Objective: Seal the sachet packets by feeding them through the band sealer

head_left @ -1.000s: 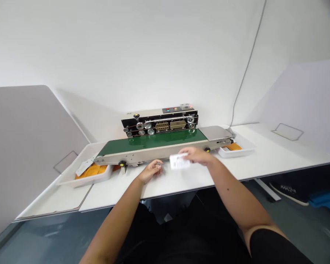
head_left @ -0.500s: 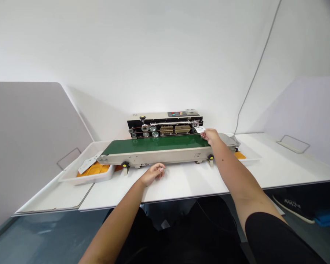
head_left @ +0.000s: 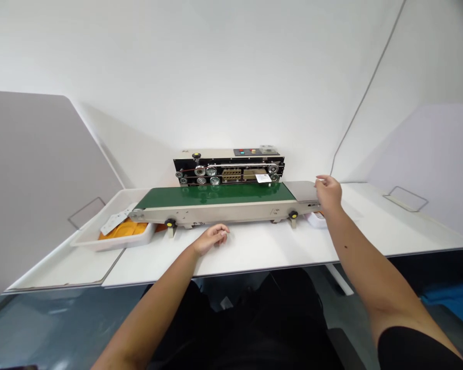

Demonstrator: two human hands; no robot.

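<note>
A small white packet (head_left: 263,178) sits at the right end of the band sealer (head_left: 231,169), its upper edge at the rollers, above the green conveyor belt (head_left: 216,198). Nothing touches it now. My right hand (head_left: 329,192) hovers over the metal plate (head_left: 301,191) at the conveyor's right end, fingers slightly bent and apart, with nothing visible in them. On the white table in front of the conveyor rests my left hand (head_left: 212,239), its fingers loosely curled and holding nothing that I can see.
To the left, a white tray (head_left: 83,240) holds orange material (head_left: 125,229) and a white printed sheet (head_left: 116,221). Another white tray (head_left: 315,221) is partly hidden behind my right forearm. Black knobs (head_left: 170,223) stick out along the conveyor's front. A grey cable (head_left: 364,92) runs up the wall.
My right hand has let go of the white packet and moved right, away from the sealer. The packet has shifted left along the rollers. My left hand has stayed on the table.
</note>
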